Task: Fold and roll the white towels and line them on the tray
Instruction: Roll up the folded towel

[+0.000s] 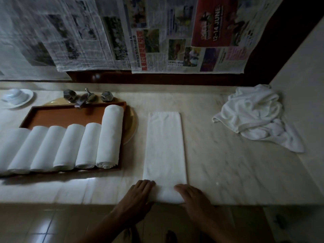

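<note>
A white towel (pixel 164 146) folded into a long narrow strip lies on the marble counter, running away from me. Its near end is turned up into a small roll (pixel 168 196) at the counter's front edge. My left hand (pixel 138 195) lies on the roll's left end and my right hand (pixel 194 195) on its right end, fingers straight over the cloth. To the left, a brown wooden tray (pixel 52 114) holds several rolled white towels (pixel 109 135) side by side.
A heap of unfolded white towels (pixel 257 114) sits at the back right against the side wall. Behind the tray are a metal tap with two knobs (pixel 85 98) and a basin rim; a white cup and saucer (pixel 15 97) stand far left. Newspapers cover the back wall.
</note>
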The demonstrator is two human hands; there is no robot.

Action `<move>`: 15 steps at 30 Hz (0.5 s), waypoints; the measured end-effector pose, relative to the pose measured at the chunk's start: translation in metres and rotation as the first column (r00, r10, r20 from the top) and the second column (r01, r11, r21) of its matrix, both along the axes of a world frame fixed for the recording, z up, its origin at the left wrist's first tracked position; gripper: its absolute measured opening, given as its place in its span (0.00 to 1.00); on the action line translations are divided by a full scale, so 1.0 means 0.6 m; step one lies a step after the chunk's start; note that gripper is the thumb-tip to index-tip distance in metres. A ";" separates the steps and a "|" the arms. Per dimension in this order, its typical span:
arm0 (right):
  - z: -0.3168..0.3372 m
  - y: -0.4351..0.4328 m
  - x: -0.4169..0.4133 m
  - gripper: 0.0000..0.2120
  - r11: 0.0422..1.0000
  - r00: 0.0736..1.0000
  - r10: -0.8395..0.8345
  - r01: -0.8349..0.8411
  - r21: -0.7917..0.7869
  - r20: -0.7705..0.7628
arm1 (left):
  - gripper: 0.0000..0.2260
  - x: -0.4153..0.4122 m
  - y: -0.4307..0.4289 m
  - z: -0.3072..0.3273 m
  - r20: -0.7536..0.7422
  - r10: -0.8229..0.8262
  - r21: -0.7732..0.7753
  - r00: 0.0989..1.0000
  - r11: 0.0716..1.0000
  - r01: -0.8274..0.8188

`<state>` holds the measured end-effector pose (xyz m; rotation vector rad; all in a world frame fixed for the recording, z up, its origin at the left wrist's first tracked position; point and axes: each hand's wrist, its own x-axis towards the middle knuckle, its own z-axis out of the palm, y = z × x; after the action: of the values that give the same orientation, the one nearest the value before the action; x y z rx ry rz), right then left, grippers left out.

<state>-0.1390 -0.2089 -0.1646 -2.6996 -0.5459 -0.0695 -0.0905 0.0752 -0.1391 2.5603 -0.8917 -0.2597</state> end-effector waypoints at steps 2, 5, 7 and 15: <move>0.017 -0.002 -0.003 0.31 0.998 0.993 -0.033 0.040 0.056 -0.116 | 0.21 -0.007 0.018 0.000 -0.042 0.014 -0.065 0.999 0.998 -0.017; 0.039 0.001 0.006 0.24 0.986 0.967 -0.058 0.095 0.140 -0.247 | 0.18 0.001 0.031 0.008 -0.102 0.058 -0.120 0.993 0.990 -0.070; 0.052 0.002 0.019 0.21 0.976 0.956 -0.074 0.128 0.176 -0.283 | 0.19 0.009 0.034 0.012 -0.162 0.079 -0.151 0.984 0.983 -0.104; 0.076 0.010 0.060 0.16 0.934 0.880 -0.212 0.310 0.177 -0.426 | 0.10 0.048 0.026 0.037 -0.430 0.238 -0.142 0.871 0.935 -0.325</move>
<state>-0.1029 -0.2029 -0.1192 -2.4323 -0.0374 0.3206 -0.0619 0.0908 -0.1166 2.2763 -0.3588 -0.5534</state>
